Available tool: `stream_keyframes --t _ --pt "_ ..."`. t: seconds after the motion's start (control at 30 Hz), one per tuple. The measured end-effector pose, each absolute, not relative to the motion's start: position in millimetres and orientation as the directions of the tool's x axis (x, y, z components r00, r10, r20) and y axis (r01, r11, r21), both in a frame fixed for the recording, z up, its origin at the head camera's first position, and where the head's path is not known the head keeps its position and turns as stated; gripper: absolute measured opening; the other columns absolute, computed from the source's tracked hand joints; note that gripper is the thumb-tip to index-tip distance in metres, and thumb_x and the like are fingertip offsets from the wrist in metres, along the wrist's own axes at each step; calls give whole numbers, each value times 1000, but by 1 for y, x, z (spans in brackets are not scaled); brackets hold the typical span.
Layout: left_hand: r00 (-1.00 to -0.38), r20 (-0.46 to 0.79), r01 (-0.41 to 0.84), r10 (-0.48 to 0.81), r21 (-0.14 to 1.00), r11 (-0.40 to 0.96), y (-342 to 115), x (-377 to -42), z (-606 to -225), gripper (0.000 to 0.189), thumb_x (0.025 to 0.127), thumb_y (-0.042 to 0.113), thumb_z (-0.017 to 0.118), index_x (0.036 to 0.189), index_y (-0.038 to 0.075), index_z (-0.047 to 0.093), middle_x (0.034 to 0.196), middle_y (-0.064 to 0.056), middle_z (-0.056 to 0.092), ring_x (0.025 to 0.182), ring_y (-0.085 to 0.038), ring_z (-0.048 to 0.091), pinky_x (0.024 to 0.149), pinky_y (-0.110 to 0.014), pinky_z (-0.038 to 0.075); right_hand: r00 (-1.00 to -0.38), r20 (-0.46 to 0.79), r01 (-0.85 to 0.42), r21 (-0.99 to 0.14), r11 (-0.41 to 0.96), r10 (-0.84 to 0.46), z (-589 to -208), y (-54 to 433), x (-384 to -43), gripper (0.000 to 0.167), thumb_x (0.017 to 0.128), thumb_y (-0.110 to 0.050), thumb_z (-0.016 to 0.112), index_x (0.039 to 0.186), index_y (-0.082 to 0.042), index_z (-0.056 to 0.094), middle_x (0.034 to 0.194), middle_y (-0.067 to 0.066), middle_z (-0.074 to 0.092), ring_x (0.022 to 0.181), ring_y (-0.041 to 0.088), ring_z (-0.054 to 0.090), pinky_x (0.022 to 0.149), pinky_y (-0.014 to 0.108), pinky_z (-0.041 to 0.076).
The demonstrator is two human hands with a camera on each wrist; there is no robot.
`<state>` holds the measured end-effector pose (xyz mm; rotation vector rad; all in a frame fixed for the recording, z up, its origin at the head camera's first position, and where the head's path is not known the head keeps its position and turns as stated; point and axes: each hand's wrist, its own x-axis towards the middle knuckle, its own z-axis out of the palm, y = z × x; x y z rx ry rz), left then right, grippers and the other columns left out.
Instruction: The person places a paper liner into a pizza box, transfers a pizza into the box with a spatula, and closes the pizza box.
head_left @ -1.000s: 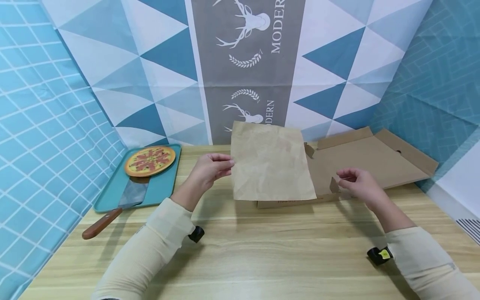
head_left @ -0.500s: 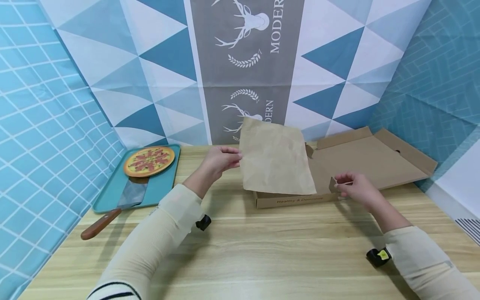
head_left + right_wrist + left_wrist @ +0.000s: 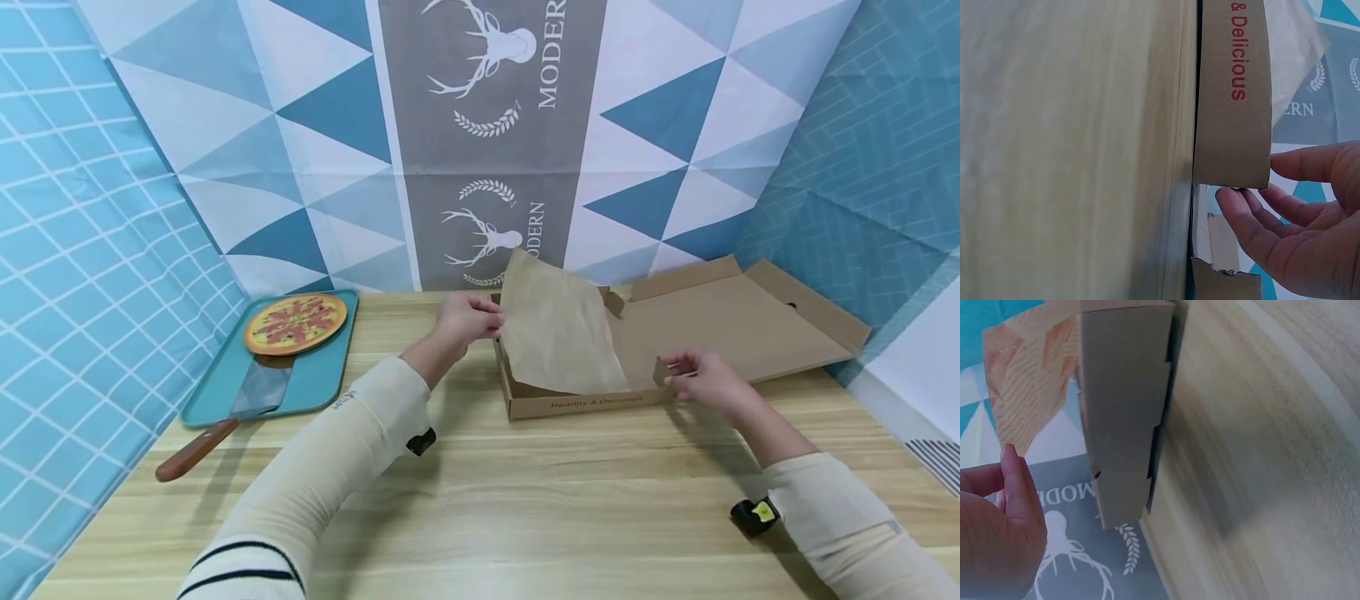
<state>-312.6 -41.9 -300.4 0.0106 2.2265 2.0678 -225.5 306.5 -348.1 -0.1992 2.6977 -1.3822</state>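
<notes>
A sheet of brown paper [image 3: 558, 329] slants over the open pizza box [image 3: 585, 406]; its lower right part lies down inside. My left hand [image 3: 468, 320] pinches the sheet's left edge, raised above the box's left wall. From the left wrist view, the paper [image 3: 1032, 381] shows a printed underside beside the box wall [image 3: 1124, 412], with the left hand [image 3: 1004, 531] at its corner. My right hand [image 3: 701, 379] holds the box's front right corner. Close up, the right hand [image 3: 1310, 231] has its fingers and thumb about the end of the lettered front wall [image 3: 1235, 125].
The box lid [image 3: 738, 325] lies folded back to the right. On the left, a teal tray [image 3: 217, 379] carries a pizza [image 3: 295, 323] and a pizza server [image 3: 261, 387], whose wooden handle [image 3: 197, 450] sticks out over the wooden table [image 3: 480, 517]. Patterned cloth [image 3: 487, 108] hangs behind.
My left hand has moved right and brought the paper sheet rightward and down into the box, uncovering its front left corner. My right hand has come in to the box's front right corner.
</notes>
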Motion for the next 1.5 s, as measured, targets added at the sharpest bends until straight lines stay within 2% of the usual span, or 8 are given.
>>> stream_keyframes --t 0.27,0.43,0.73,0.93,1.2,1.3,1.4,1.5 --pt "-998 -53 -43 44 979 201 -23 -309 -312 10 81 -10 71 91 -9 69 96 -17 66 59 -13 64 63 -27 57 -986 -37 -66 -812 580 -164 -351 306 -227 42 95 3 54 130 20 40 119 36 49 101 31 56 74 34 56" --pt "-999 -39 -26 27 930 368 -11 -311 -312 8 79 -7 74 85 -5 70 94 -15 66 55 -15 67 58 -25 56 -986 -32 -72 -811 580 -166 -351 306 -227 42 95 3 55 130 20 41 118 35 50 100 31 56 74 34 56" --pt "-997 61 73 43 705 706 -7 -316 -315 19 78 6 74 65 11 62 60 0 65 51 -10 65 59 -22 53 -984 -30 -78 -809 582 -174 -351 304 -227 42 95 2 54 131 19 40 119 34 50 104 35 55 76 34 56" --pt "-994 110 86 18 659 747 -8 -318 -316 11 78 3 71 70 9 66 62 1 66 55 -12 65 63 -25 53 -984 -35 -75 -807 585 -176 -350 304 -226 43 95 1 56 132 19 39 119 35 50 104 35 55 76 34 56" --pt "-994 41 102 97 580 808 -6 -322 -314 8 81 7 71 78 10 77 64 2 70 56 -10 65 68 -25 53 -983 -37 -75 -809 582 -178 -350 306 -226 43 96 2 54 132 19 38 118 34 50 103 34 55 77 34 56" --pt "-994 15 103 111 515 851 -4 -322 -313 14 80 7 69 67 11 72 61 4 65 55 -11 59 60 -25 50 -983 -31 -81 -807 586 -179 -350 306 -226 42 96 2 54 131 19 39 118 34 50 102 33 56 76 34 56" --pt "-993 11 112 119 435 894 -2 -322 -313 25 76 4 65 54 13 57 58 2 56 54 -14 50 50 -25 42 -984 -34 -79 -800 594 -175 -350 306 -226 42 96 1 55 131 19 40 117 34 51 102 33 56 76 34 56" --pt "-990 31 142 140 348 927 0 -323 -314 30 74 3 60 51 14 45 59 0 53 54 -16 47 48 -26 38 -984 -44 -70 -796 602 -172 -349 306 -225 43 97 0 55 132 17 39 118 34 50 102 34 56 76 34 56"
